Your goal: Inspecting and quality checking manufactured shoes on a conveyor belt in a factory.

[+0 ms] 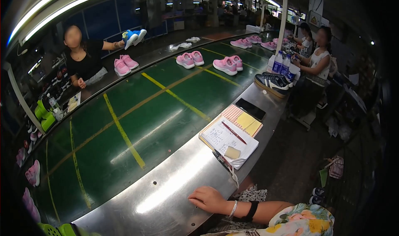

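Notebook [215,137] lies spread on the metal ledge [143,205], handwritten page up. Right hand [209,199] rests on the same ledge, on the near side of the notebook and well apart from it: fingers loosely bent, grip slack, holding nothing that shows; underside of the palm hidden. Silvery bracelet [234,208] and black band [251,211] at its wrist, floral sleeve [301,221] behind. Left hand out of view, so its grip cannot be told. On the notebook's page, dark red pen [234,133] set slantwise, small beige block [232,153] toward the near edge. White cord [235,178] hangs just beside the notebook's near corner. Yellow pad [248,122] at the notebook's far side, black phone [251,108] just past it. Farther beyond the notebook, navy shoes [272,83] with tan soles, blue-labelled bottles [281,64] behind them. Green belt [149,123] with yellow lines runs left of the notebook; pairs of pink shoes [226,65] stand on it, beyond the notebook. Across the belt from the notebook, co-worker [86,55] in black top holds up blue shoes [130,39] with white soles.
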`<control>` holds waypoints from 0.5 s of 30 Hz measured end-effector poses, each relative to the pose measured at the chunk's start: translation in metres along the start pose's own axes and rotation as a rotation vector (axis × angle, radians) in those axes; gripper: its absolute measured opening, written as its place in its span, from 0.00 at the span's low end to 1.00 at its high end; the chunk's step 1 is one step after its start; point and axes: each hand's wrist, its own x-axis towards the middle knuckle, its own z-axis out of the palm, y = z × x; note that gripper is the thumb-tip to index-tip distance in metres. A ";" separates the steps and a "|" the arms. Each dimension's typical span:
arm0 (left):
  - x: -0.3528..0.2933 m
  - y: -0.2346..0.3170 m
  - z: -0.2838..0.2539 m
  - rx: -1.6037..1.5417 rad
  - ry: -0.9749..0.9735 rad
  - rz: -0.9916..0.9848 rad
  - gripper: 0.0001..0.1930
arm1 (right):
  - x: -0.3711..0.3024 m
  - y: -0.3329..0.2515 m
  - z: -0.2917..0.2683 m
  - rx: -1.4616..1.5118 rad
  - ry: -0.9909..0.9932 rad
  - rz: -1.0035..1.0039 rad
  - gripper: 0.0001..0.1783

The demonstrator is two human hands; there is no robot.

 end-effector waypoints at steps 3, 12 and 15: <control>0.000 -0.002 0.001 -0.052 0.004 -0.008 0.04 | 0.000 0.000 0.000 -0.001 0.004 -0.006 0.09; 0.000 0.010 -0.001 0.004 0.003 0.009 0.04 | 0.000 -0.001 -0.001 -0.001 -0.002 0.000 0.09; 0.000 0.009 -0.001 0.012 0.001 0.000 0.05 | 0.000 -0.002 -0.002 -0.002 -0.006 0.008 0.09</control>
